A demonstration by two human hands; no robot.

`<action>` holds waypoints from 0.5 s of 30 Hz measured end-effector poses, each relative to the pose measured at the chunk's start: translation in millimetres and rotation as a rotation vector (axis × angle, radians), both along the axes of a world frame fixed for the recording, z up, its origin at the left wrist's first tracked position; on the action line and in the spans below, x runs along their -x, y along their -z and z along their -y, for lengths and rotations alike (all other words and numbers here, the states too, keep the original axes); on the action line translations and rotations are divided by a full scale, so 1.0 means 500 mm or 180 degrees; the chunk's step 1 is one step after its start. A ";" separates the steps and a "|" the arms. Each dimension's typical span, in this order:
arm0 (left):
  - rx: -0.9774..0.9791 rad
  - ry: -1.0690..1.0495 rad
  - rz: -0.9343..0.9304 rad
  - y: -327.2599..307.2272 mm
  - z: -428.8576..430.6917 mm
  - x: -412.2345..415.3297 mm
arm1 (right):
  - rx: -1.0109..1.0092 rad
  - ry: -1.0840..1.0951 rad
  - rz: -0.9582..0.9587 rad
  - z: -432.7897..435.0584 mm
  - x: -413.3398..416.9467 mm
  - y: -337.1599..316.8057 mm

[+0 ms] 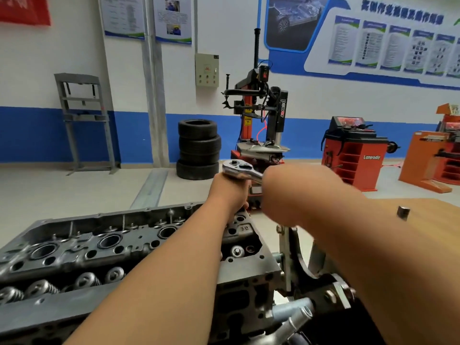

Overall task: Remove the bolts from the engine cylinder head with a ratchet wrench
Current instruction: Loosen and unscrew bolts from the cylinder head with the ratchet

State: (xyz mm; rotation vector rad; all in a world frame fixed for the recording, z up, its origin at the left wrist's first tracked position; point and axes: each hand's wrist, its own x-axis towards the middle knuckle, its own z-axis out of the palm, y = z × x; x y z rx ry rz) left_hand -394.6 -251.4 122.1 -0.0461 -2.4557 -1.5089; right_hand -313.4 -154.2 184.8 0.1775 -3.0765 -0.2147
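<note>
At the far end of the one cylinder head (139, 236), stamped "3D", one ratchet wrench (239, 169) is raised above the casting. The left hand (230, 191) sits under its head, fingers hidden, so its grip cannot be told. The blurred right hand (276, 192) grips the handle. Four valve springs (87, 280) show, cut off at left. Behind stand four stacked tyres (199, 149), a tyre changer (282, 108) reading "power" and a red cabinet (358, 155) reading "Lanpody".

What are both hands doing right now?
Left hand: closed, gripping the ratchet wrench just under its head.
Right hand: blurred over the handle; cannot tell.
</note>
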 end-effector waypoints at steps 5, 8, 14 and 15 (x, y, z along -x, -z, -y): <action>-0.1136 -0.0157 -0.0086 0.029 -0.011 0.015 | -0.0484 -0.0128 0.0444 -0.034 0.209 -0.028; -0.1329 -0.0213 0.0006 0.015 -0.008 0.005 | -0.0261 -0.0555 -0.0466 -0.018 0.257 -0.015; -0.0843 0.0024 -0.0065 0.012 -0.014 -0.019 | 0.0243 -0.0092 -0.1573 -0.087 0.193 0.056; -0.0771 0.0010 -0.0069 0.010 -0.013 -0.017 | 0.0288 -0.0023 -0.1795 -0.093 0.164 0.068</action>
